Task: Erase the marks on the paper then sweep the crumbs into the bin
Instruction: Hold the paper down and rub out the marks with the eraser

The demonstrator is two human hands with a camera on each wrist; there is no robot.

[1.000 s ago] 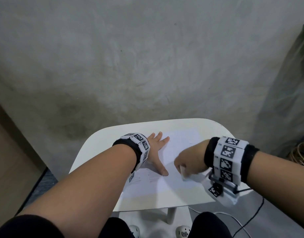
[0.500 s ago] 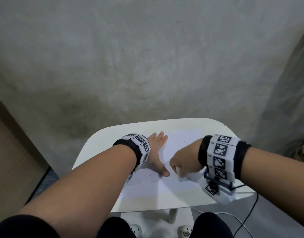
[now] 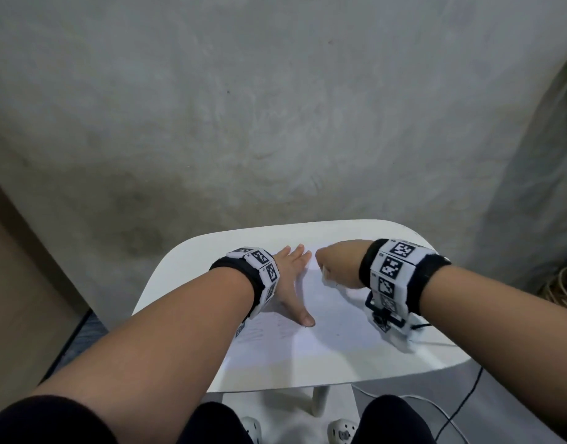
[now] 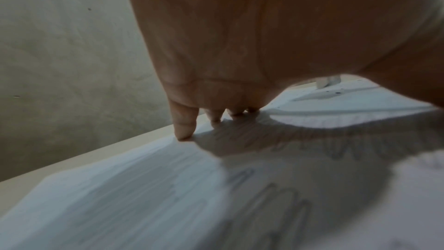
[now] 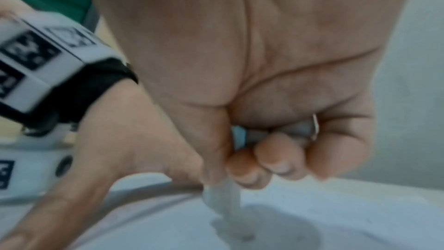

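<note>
paper [image 3: 327, 318] lies flat on the white worktop [image 3: 179, 267].
left hand [image 3: 291, 283] presses it with straight fingers; right hand [image 3: 338, 264] has its grip clamped on a white eraser [image 5: 223, 200] touching the sheet.

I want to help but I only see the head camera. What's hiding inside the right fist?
Observer: The right hand grips a white eraser; its tip points down at the paper.
Operator: Are any scribbles left?
Observer: Yes. The left wrist view shows pencil loops on the sheet, beneath the left hand.
Operator: Is that hand pressing down?
Observer: Its fingertips touch the sheet near the far edge, fingers straight.
</note>
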